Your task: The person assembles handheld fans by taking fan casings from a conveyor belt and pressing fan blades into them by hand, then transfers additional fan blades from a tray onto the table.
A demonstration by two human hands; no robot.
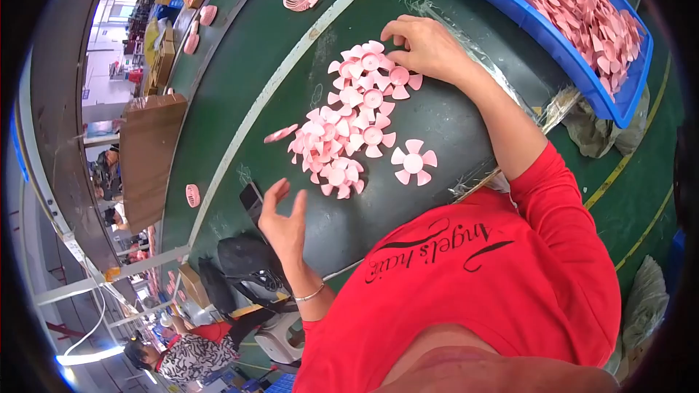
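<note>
As pink plastic five-bladed rotors [342, 129] lie heaped on dark-green counter [455, 120], I see left hand [285, 225] empty, fingers spread; right hand [428, 46] curled beside heap, hold unclear. I'd part rotors gently.

Pink fan rotors [325, 135] are heaped loosely, overlapping, on the dark green surface [457, 129]; 1 rotor with 5 blades [413, 164] is laid flat just beside them.

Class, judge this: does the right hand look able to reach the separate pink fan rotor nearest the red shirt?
Probably yes: nothing covers that rotor, and bare tabletop seems to leave the right hand a way.
</note>
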